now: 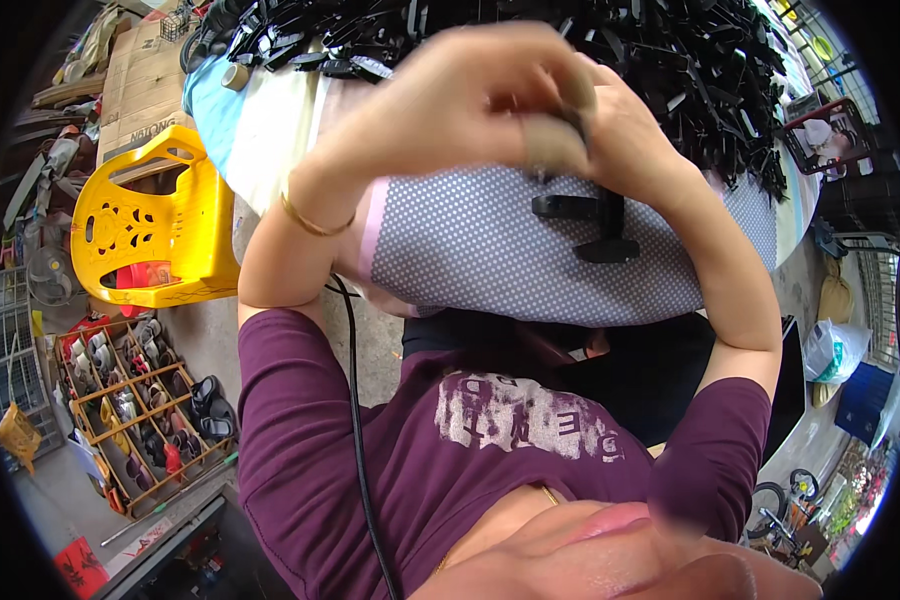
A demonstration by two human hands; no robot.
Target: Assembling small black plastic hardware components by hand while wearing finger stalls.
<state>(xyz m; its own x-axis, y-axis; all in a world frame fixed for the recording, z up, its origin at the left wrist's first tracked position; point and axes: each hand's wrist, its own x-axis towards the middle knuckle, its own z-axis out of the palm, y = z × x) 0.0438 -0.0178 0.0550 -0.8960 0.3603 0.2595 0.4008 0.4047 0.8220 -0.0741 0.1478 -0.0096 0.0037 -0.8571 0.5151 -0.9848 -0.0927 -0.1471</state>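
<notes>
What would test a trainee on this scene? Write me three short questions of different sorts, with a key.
1. True or false: the person's hands are spread wide apart.
2. Which colour is the plastic armchair? A: red. B: yellow. C: blue.
3. What lies heaped along the far side of the cloth-covered table?

Key:
1. False; the left hand and right hand are close together.
2. B.
3. Many glossy black pieces.

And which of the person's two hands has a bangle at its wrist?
The left hand, blurred here: a thin gold-coloured bangle circles its wrist, whereas the right hand shows a bare wrist.
</notes>
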